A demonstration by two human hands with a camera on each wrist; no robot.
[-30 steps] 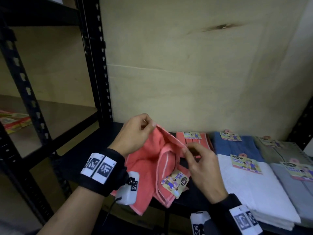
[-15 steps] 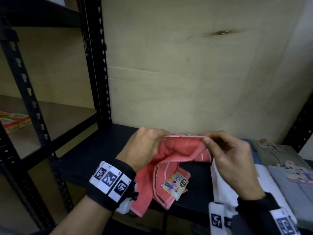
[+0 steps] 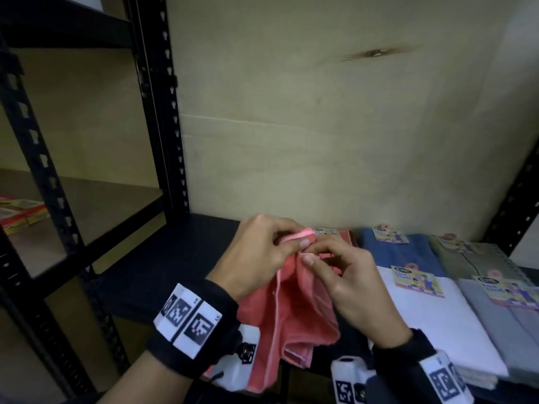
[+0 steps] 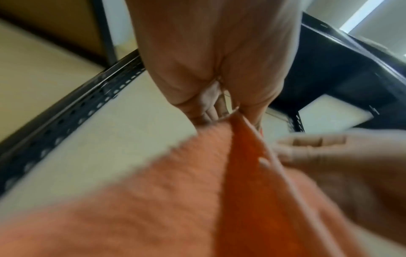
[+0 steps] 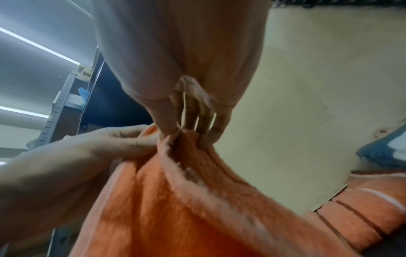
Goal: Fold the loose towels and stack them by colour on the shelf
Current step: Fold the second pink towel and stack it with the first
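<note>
A coral-pink towel point(image 3: 294, 310) hangs in folds over the front of the black shelf point(image 3: 163, 258). My left hand point(image 3: 262, 252) pinches its top edge between thumb and fingers. Right beside it, my right hand point(image 3: 344, 275) pinches the same top edge, so the two corners meet. In the left wrist view the towel point(image 4: 175, 200) drops from the left hand's fingertips point(image 4: 211, 111). The right wrist view shows the right hand's fingers point(image 5: 197, 121) gripping bunched cloth point(image 5: 197, 200). A folded pink towel point(image 3: 335, 237) lies behind the hands.
Folded stacks lie along the shelf to the right: blue point(image 3: 402, 252), white point(image 3: 431, 319), olive-grey point(image 3: 472, 258) and grey point(image 3: 507, 322), with paper labels on top. A black upright post point(image 3: 163, 112) stands at left. Packets point(image 3: 20, 211) lie on the neighbouring shelf.
My hands held the towel's top edge spread apart; they have come together so the corners meet. The towel now hangs doubled and its paper label is out of sight.
</note>
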